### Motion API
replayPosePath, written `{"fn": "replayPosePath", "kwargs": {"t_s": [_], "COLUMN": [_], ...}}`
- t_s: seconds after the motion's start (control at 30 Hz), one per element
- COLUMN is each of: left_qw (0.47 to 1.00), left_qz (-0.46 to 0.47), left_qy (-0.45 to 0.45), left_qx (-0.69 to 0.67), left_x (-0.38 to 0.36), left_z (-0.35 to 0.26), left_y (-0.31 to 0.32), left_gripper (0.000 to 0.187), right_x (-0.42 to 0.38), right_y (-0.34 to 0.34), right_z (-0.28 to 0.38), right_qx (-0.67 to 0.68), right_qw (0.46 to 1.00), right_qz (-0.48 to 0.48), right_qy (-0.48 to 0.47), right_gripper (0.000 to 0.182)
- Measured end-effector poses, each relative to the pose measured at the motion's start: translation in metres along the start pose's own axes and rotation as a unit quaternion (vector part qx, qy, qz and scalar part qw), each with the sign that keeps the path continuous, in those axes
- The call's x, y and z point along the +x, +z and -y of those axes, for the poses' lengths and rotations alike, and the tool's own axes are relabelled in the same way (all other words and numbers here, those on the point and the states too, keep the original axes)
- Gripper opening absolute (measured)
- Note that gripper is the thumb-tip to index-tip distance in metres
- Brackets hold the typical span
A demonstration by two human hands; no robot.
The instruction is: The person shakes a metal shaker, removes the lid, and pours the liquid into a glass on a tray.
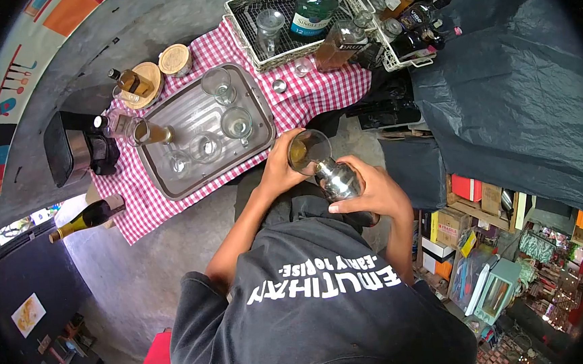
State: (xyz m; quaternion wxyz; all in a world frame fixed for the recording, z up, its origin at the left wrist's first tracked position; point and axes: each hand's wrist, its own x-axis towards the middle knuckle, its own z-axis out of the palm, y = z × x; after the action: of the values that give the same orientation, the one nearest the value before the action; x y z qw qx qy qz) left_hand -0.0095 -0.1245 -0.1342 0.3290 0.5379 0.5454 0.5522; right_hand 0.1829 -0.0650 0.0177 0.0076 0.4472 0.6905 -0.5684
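My left hand [282,164] is wrapped round a clear glass [317,143] with some yellowish-brown liquid in its bottom. In my right hand [377,193] is a shiny metal cocktail shaker [340,180], tilted so that its narrow top meets the glass's rim. Both are held close together in front of my torso, near the front edge of the table. Just beyond my left hand lies a metal tray [155,143] bearing several clear glasses, among them a footed glass [237,123]. A glass with amber liquid [150,133] stands at the tray's left side.
A red-checked cloth [138,213] covers the table. On it are a wire basket [243,23] with a green bottle [315,11], a square bottle [339,47], a small metal cup [279,86] and a dark bottle [91,216] at the left edge. Shelves [479,203] stand right.
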Motion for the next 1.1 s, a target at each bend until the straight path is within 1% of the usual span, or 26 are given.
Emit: {"fn": "replayPosePath", "kwargs": {"t_s": [0.23, 0.33, 0.4, 0.5, 0.8, 0.9, 1.03, 1.1], "left_qw": [1.000, 1.000, 1.000, 1.000, 1.000, 1.000, 1.000, 0.999], "left_qz": [0.001, 0.001, 0.000, -0.001, 0.002, -0.002, -0.006, -0.008], "left_qy": [0.004, 0.003, -0.003, 0.003, -0.021, -0.019, -0.017, -0.024], "left_qx": [0.002, -0.006, -0.006, -0.003, -0.021, -0.020, -0.024, -0.023], "left_x": [0.000, 0.000, 0.000, 0.001, 0.002, 0.002, 0.002, 0.002], "left_z": [0.001, 0.002, 0.002, 0.001, 0.000, 0.000, 0.002, 0.003], "left_y": [0.001, 0.003, 0.003, 0.002, -0.001, -0.002, -0.003, -0.002], "left_gripper": [0.074, 0.073, 0.073, 0.072, 0.073, 0.073, 0.073, 0.073], "right_x": [0.002, 0.000, 0.001, 0.001, 0.005, 0.008, 0.012, 0.013], "right_y": [0.000, -0.001, 0.001, 0.002, -0.002, -0.001, -0.001, -0.004], "right_z": [-0.010, -0.005, -0.008, -0.006, 0.006, 0.003, -0.006, 0.001], "right_qx": [-0.008, 0.006, 0.023, 0.049, 0.005, 0.032, 0.023, 0.006], "right_qw": [1.000, 1.000, 1.000, 0.999, 1.000, 0.999, 0.999, 0.999], "right_qz": [0.009, 0.013, 0.003, 0.001, 0.013, 0.022, 0.027, 0.044], "right_qy": [0.003, 0.009, -0.008, 0.000, -0.002, -0.005, 0.008, 0.014], "right_gripper": [0.081, 0.084, 0.088, 0.091, 0.090, 0.092, 0.094, 0.089]}}
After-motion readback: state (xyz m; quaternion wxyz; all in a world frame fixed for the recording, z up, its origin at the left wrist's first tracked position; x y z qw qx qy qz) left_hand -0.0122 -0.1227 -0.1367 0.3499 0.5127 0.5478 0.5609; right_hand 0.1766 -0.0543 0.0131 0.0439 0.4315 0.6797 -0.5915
